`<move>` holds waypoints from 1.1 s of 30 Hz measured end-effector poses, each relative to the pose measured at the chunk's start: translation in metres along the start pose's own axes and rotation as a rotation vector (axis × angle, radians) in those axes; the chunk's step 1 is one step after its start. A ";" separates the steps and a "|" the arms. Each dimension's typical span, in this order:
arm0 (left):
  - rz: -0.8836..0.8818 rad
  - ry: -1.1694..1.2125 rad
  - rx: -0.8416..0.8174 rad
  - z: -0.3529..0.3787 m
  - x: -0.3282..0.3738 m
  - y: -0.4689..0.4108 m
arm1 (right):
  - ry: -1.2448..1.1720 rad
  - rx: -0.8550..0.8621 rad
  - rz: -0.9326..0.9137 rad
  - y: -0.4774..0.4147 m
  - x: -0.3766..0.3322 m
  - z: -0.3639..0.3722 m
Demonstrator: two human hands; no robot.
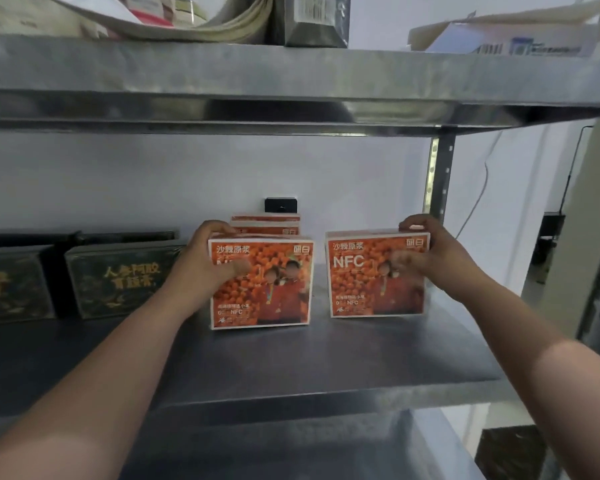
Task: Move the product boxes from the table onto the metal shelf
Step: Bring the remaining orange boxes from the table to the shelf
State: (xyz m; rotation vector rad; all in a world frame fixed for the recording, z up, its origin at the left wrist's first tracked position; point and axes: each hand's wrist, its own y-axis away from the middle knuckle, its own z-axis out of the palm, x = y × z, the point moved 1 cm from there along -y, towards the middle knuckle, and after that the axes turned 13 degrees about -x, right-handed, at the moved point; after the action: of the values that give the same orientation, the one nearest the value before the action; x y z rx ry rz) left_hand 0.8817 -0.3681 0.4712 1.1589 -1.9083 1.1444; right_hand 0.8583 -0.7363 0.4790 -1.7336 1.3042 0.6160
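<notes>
Two orange product boxes stand upright on the metal shelf (291, 368), in the middle of the frame. The left orange box (261, 284) has pictures of orange berries and the letters NFC on its front. The right orange box (376, 273) looks the same and stands just beside it, with a small gap between them. Both boxes rest with their bottoms on the grey shelf board.

The left hand (210, 259) is closed around the upper left corner of the left orange box, with the thumb on the front and the fingers over the top. The right hand (426, 252) is closed around the upper right corner of the right orange box in the same way.

Behind the left orange box more orange boxes (265, 225) stand in a row going back to the wall. A small black thing (280, 204) sits on the wall just above them.

At the left of the frame, dark green boxes (118, 280) with gold writing stand on the same shelf.

The upper shelf (291, 81) runs across the top of the frame. It holds a grey box (309, 20), papers and a white carton (520, 36).
</notes>
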 end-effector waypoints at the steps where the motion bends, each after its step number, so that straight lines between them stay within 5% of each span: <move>1: -0.001 -0.081 0.003 0.000 -0.001 -0.002 | 0.078 -0.039 -0.008 -0.007 0.001 -0.004; 7: 0.123 -1.103 0.049 0.004 0.023 -0.009 | 0.811 -0.148 -0.212 -0.035 0.003 -0.003; 10: 0.154 -1.370 0.041 0.027 0.025 -0.012 | 1.047 -0.106 -0.320 -0.043 0.004 0.013; 33: 0.133 -1.202 0.112 0.051 -0.010 -0.017 | 1.063 -0.070 -0.128 -0.134 0.053 0.046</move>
State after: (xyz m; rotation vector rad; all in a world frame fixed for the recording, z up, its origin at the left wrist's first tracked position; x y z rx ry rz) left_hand 0.8978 -0.4145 0.4464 2.0898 -2.8061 0.6006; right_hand 1.0065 -0.7127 0.4594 -2.2754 1.8245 -0.4391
